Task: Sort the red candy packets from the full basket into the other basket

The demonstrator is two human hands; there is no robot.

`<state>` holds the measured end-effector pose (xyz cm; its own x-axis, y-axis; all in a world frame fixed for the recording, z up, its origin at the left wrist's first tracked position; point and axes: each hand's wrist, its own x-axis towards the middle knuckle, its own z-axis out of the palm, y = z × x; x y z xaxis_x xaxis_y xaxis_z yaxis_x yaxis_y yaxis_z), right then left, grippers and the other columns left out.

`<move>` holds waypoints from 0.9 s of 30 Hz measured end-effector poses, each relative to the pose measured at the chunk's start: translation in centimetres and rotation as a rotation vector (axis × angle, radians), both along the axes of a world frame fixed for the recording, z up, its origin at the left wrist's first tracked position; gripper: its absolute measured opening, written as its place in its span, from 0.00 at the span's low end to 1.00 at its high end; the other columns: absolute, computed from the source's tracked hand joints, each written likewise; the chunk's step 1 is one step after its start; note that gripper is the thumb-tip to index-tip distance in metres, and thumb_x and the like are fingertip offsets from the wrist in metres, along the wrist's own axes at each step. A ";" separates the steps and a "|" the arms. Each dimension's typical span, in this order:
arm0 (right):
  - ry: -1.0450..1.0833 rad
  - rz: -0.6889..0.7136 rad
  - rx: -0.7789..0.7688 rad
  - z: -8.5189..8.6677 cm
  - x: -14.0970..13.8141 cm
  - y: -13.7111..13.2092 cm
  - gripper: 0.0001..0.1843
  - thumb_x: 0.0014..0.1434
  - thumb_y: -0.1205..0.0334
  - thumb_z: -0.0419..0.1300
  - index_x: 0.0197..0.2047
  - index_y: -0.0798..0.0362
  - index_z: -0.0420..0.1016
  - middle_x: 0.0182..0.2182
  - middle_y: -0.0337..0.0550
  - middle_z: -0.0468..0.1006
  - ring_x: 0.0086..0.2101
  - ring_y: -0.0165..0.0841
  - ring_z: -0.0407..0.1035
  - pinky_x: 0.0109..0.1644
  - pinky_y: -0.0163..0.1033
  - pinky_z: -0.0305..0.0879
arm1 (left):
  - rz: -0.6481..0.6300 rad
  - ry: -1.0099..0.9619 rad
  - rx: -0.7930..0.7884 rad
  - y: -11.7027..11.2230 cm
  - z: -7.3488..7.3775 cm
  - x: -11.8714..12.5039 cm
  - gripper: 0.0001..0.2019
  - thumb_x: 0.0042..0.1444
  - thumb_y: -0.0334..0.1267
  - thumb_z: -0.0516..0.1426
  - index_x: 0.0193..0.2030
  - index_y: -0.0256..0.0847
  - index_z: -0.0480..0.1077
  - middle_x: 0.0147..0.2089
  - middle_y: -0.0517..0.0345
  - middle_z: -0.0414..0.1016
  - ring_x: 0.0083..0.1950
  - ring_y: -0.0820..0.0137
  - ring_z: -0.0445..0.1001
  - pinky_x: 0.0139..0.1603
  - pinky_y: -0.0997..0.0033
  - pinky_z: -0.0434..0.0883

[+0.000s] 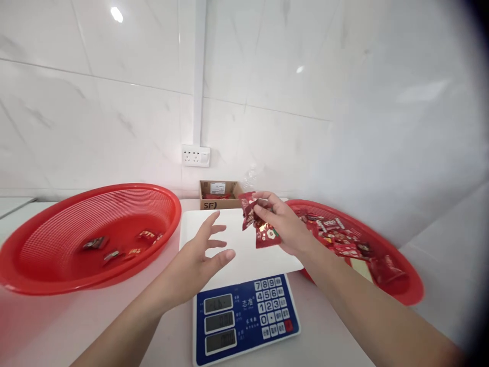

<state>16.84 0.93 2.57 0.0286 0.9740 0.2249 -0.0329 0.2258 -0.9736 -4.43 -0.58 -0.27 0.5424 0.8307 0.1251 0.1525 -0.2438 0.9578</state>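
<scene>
Several small red snack packets (266, 235) are gripped in my right hand (283, 223), which is closed over the right part of the white weighing pan. My left hand (199, 262) hovers at the pan's left side, fingers spread and holding nothing. Beneath both hands is the digital scale (244, 318), with its white pan (229, 270), blue keypad panel and three small displays. What the displays read is too faint to make out. Part of the packets is hidden behind my right fingers.
On the left, a red mesh basket (110, 191) holds a few scattered packets. A second red basket (410, 285) at the right contains many packets. Behind the scale stands a small cardboard box (219, 205) with red items inside. A wall socket (196, 156) sits above it.
</scene>
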 end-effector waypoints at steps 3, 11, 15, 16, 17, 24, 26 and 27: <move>-0.110 0.157 0.007 -0.3 -3.5 -1.1 0.13 0.54 0.61 0.61 0.45 0.48 0.68 0.37 0.37 0.73 0.35 0.29 0.70 0.40 0.38 0.68 | -0.073 -0.193 -0.125 0.4 0.0 0.1 0.40 0.57 0.49 0.56 0.68 0.55 0.35 0.68 0.43 0.49 0.59 0.56 0.65 0.44 0.59 0.75; -0.250 0.250 -0.043 -0.9 -5.0 -0.8 0.16 0.60 0.62 0.54 0.52 0.46 0.66 0.46 0.42 0.73 0.43 0.32 0.70 0.47 0.42 0.70 | 0.064 -0.340 -0.204 1.8 -0.3 0.3 0.16 0.59 0.46 0.54 0.53 0.47 0.62 0.39 0.59 0.70 0.38 0.70 0.72 0.38 0.64 0.77; -0.237 0.140 -0.070 -1.0 -3.8 0.7 0.19 0.61 0.64 0.53 0.56 0.46 0.63 0.54 0.47 0.69 0.47 0.34 0.69 0.47 0.45 0.71 | 0.216 -0.379 -0.157 2.5 -0.3 -0.3 0.13 0.57 0.44 0.55 0.47 0.43 0.65 0.35 0.60 0.68 0.36 0.70 0.73 0.31 0.71 0.76; -0.227 0.123 -0.085 -1.2 -3.3 1.2 0.20 0.62 0.63 0.52 0.57 0.47 0.61 0.55 0.49 0.68 0.48 0.35 0.69 0.48 0.46 0.71 | 0.235 -0.399 -0.144 2.5 -0.2 -0.5 0.12 0.57 0.44 0.56 0.46 0.43 0.66 0.36 0.59 0.69 0.35 0.70 0.73 0.30 0.72 0.76; -0.236 0.117 -0.095 -1.3 -2.7 1.7 0.21 0.63 0.62 0.51 0.59 0.47 0.58 0.57 0.50 0.67 0.49 0.35 0.68 0.50 0.47 0.70 | 0.248 -0.417 -0.133 2.6 0.0 -0.7 0.12 0.57 0.43 0.56 0.45 0.43 0.66 0.38 0.59 0.70 0.35 0.70 0.74 0.29 0.73 0.76; -0.878 -0.113 -0.097 -3.0 0.3 2.1 0.26 0.62 0.62 0.51 0.63 0.51 0.56 0.63 0.49 0.60 0.62 0.37 0.53 0.64 0.49 0.52 | 0.264 -0.433 -0.063 2.1 0.8 -1.4 0.12 0.57 0.44 0.57 0.45 0.44 0.68 0.42 0.57 0.72 0.36 0.70 0.75 0.28 0.74 0.76; -1.060 -0.088 -0.096 -3.2 0.2 0.8 0.24 0.61 0.63 0.52 0.61 0.53 0.62 0.62 0.49 0.61 0.61 0.38 0.55 0.64 0.47 0.51 | 0.264 -0.434 -0.039 2.0 0.9 -1.4 0.12 0.57 0.44 0.57 0.45 0.43 0.68 0.43 0.57 0.72 0.36 0.70 0.75 0.28 0.73 0.76; -1.137 -0.048 -0.103 -3.4 0.0 0.2 0.24 0.61 0.63 0.52 0.60 0.54 0.63 0.62 0.49 0.60 0.61 0.39 0.54 0.65 0.46 0.50 | 0.265 -0.433 -0.031 2.0 0.9 -1.4 0.12 0.57 0.45 0.57 0.45 0.43 0.68 0.43 0.57 0.72 0.36 0.70 0.75 0.28 0.73 0.76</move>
<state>16.86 1.12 -0.78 -0.1027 0.9927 0.0631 0.8857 0.1201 -0.4484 -5.84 1.44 0.61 0.2163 0.9398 0.2646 -0.2074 -0.2206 0.9530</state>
